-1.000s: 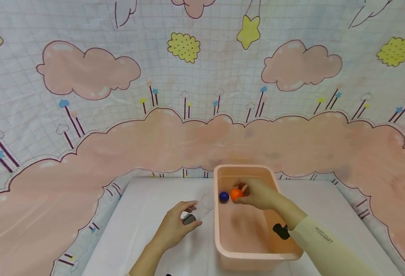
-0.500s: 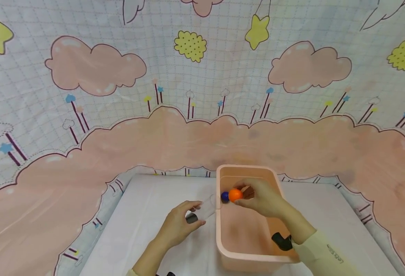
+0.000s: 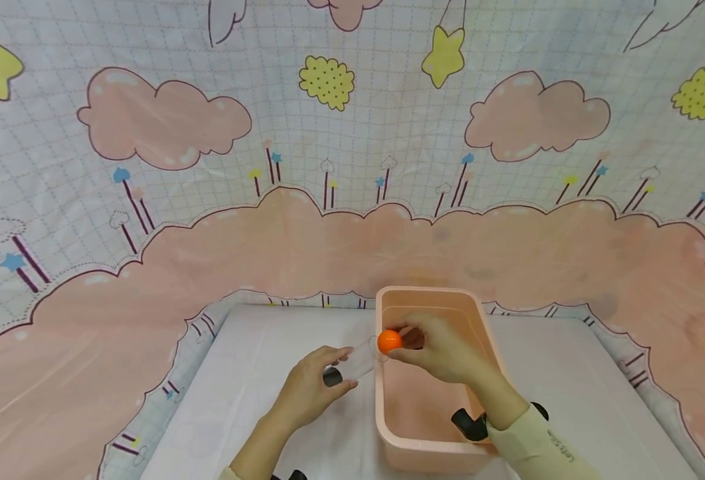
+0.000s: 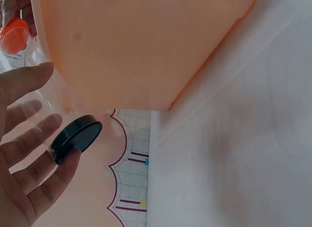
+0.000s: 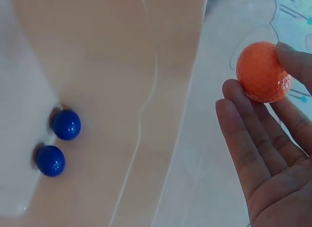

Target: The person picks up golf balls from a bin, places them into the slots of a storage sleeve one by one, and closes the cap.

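Note:
My left hand [image 3: 307,390] holds a clear plastic tube [image 3: 358,361], tilted with its mouth up toward the bin's left rim. The tube's closed end has a black cap [image 4: 76,137], with a fingertip against it in the left wrist view. An orange golf ball [image 3: 389,342] is pinched between the thumb and fingers of my right hand [image 3: 442,345], right at the tube's mouth. In the right wrist view, two shiny blue balls [image 5: 67,124] lie in the bin along its inner edge; the head view does not show them now.
A peach-coloured plastic bin [image 3: 418,407] stands on the white-covered table [image 3: 226,373], right of the tube. A cloud-and-star cloth [image 3: 352,253] hangs behind the table. Black wrist gear [image 3: 471,425] on the right arm hangs over the bin.
My right hand has brought the orange golf ball leftward from above the bin to the tube's mouth. The left hand and tube have shifted slightly right toward the bin's rim.

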`<state>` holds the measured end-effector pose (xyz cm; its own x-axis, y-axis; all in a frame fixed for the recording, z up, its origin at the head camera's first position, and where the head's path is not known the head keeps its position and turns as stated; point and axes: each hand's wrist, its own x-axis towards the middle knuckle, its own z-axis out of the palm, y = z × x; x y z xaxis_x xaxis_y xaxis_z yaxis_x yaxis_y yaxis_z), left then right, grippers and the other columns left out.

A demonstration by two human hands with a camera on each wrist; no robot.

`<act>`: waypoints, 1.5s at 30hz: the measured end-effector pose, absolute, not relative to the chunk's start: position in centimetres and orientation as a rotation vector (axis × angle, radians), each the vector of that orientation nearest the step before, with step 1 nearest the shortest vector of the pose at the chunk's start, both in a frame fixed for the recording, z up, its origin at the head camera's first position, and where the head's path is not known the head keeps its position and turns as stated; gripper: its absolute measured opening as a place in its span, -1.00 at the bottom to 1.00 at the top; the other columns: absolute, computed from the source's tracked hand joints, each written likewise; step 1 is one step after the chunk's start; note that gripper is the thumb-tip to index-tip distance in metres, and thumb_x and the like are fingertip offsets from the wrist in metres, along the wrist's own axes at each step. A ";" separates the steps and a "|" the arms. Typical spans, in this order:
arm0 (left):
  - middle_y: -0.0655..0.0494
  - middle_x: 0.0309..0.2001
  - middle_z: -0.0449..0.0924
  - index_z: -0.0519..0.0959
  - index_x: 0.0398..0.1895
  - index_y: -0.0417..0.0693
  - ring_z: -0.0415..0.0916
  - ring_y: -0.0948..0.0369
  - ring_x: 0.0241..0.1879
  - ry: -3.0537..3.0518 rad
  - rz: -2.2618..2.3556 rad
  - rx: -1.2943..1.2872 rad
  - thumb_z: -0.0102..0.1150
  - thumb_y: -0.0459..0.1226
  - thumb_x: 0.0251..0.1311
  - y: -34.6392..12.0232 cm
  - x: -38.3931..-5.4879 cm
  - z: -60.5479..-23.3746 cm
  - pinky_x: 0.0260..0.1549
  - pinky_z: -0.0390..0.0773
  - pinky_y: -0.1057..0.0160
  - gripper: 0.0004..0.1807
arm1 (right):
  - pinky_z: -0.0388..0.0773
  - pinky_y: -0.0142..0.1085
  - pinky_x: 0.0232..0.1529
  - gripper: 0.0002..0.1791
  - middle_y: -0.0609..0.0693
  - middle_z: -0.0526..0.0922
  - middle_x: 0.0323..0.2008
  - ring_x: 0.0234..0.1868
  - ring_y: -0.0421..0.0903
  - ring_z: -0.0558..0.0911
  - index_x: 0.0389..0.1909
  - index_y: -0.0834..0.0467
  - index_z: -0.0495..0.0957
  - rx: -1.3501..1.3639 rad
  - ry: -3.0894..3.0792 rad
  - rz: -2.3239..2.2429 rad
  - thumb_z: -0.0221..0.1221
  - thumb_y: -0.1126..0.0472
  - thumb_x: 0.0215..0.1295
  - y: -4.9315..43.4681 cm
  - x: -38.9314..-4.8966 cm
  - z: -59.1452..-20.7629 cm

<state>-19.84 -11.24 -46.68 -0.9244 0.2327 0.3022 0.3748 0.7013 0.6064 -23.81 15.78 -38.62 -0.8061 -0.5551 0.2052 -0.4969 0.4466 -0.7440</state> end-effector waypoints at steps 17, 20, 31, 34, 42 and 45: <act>0.26 0.04 0.71 0.63 0.29 0.14 0.64 0.20 0.06 -2.718 -0.978 -0.486 0.51 -0.03 0.15 -10.9 -19.8 -46.2 0.11 0.65 0.00 -0.40 | 0.68 -0.33 -0.05 -0.59 -0.03 0.71 -0.06 -0.16 -0.17 0.65 0.12 0.15 0.65 -0.978 2.659 -1.237 0.44 0.18 0.27 14.4 -23.5 -39.0; 0.25 0.03 0.71 0.63 0.28 0.13 0.65 0.19 0.06 -2.713 -0.986 -0.489 0.52 -0.03 0.15 -10.9 -19.8 -46.2 0.11 0.65 -0.01 -0.40 | 0.68 -0.34 -0.05 -0.59 -0.04 0.71 -0.05 -0.15 -0.17 0.65 0.12 0.14 0.65 -0.972 2.658 -1.233 0.44 0.18 0.27 14.4 -23.5 -39.0; 0.20 0.05 0.75 0.63 0.28 0.21 0.65 0.21 0.04 -2.714 -0.994 -0.492 0.52 -0.02 0.15 -11.0 -19.9 -46.4 0.07 0.65 0.01 -0.41 | 0.66 -0.39 -0.03 -0.56 -0.05 0.71 -0.02 -0.12 -0.17 0.67 0.16 0.12 0.64 -0.960 2.646 -1.217 0.44 0.16 0.28 14.4 -23.7 -39.1; 0.22 0.06 0.75 0.62 0.29 0.23 0.64 0.21 0.05 -2.719 -0.997 -0.487 0.51 -0.02 0.16 -11.0 -19.9 -46.4 0.07 0.65 0.01 -0.41 | 0.67 -0.37 -0.02 -0.56 -0.04 0.71 -0.01 -0.10 -0.16 0.68 0.16 0.12 0.64 -0.963 2.638 -1.219 0.44 0.16 0.28 14.5 -23.6 -39.1; 0.19 0.03 0.76 0.63 0.28 0.16 0.64 0.19 0.05 -2.684 -1.007 -0.509 0.53 -0.05 0.14 -10.9 -19.8 -46.4 0.09 0.64 -0.01 -0.41 | 0.72 -0.25 0.01 -0.56 -0.01 0.70 0.00 -0.09 -0.11 0.69 0.16 0.14 0.64 -0.977 2.635 -1.226 0.43 0.18 0.28 14.5 -23.5 -39.0; 0.23 0.04 0.76 0.65 0.26 0.16 0.64 0.20 0.04 -2.668 -0.997 -0.508 0.55 -0.06 0.12 -10.9 -19.7 -46.5 0.09 0.64 0.02 -0.41 | 0.70 -0.33 -0.02 -0.58 0.00 0.70 -0.02 -0.11 -0.14 0.69 0.15 0.14 0.65 -0.973 2.630 -1.230 0.42 0.15 0.30 14.5 -23.4 -38.9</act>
